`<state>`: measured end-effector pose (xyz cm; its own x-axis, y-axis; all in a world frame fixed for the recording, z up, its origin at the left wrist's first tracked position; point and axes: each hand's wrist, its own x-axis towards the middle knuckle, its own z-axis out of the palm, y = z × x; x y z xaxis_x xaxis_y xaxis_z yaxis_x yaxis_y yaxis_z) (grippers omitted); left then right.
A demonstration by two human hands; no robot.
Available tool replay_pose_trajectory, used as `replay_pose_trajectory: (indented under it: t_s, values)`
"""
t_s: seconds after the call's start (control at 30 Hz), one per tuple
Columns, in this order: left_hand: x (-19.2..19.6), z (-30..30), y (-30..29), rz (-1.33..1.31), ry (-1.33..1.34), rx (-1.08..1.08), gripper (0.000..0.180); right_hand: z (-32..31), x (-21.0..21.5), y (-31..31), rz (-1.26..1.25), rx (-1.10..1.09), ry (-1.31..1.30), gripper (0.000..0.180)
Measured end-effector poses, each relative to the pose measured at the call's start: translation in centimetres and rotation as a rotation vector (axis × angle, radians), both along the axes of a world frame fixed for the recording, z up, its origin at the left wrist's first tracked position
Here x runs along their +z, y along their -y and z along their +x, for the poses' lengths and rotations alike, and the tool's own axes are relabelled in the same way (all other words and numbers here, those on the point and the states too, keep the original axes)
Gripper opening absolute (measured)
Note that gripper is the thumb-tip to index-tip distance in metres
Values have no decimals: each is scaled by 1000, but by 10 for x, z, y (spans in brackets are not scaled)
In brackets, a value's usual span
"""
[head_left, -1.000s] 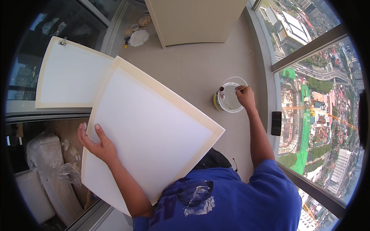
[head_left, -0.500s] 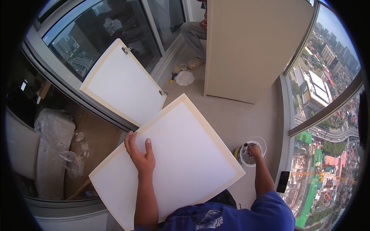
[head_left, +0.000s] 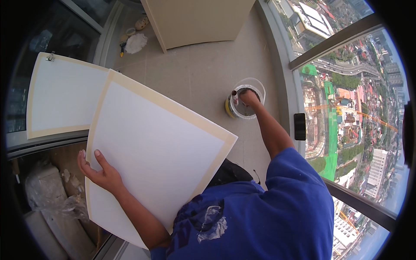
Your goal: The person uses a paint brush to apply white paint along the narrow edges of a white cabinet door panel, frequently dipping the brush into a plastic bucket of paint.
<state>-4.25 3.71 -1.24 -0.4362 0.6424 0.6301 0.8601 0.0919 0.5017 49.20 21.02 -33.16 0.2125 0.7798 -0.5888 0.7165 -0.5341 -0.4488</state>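
Observation:
A large white panel (head_left: 151,130) with masking tape along its edges leans at an angle across my front. My left hand (head_left: 102,174) lies at its left edge, thumb up and fingers apart, with the forearm across the panel. My right hand (head_left: 248,98) reaches down into a round bucket (head_left: 229,108) on the floor. Its fingers look closed, but what they hold is hidden. Beside that hand a tube-like handle end (head_left: 234,96) sticks up from the bucket. Behind the large panel stands a second taped white panel (head_left: 65,95) with a metal hinge at its top.
A beige cabinet-like board (head_left: 199,21) stands ahead on the tiled floor (head_left: 186,73). A white crumpled cloth (head_left: 136,43) and small items lie near the sliding door. Plastic-wrapped things (head_left: 47,186) sit at the left. A dark phone (head_left: 299,126) is by the window wall.
My view has swung right and down, so the panels shift left and the bucket nearer the middle. My right hand stays in the bucket; my left hand stays by the panel's edge.

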Motion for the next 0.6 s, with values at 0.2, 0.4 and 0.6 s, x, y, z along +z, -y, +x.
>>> replay_pose_trajectory:
  t_s: [0.2, 0.4, 0.6]
  values:
    - [-1, 0, -3, -1, -35, -8, 41, -4, -19, -5, 8, 87, 1, 41]
    - [0, 5, -4, -5, -28, -19, 42, 2, -23, 0, 120, 194, 35, 39]
    - [3, 4, -1, -51, -36, 25, 44, 0, 27, 19, 147, 137, -50, 33]
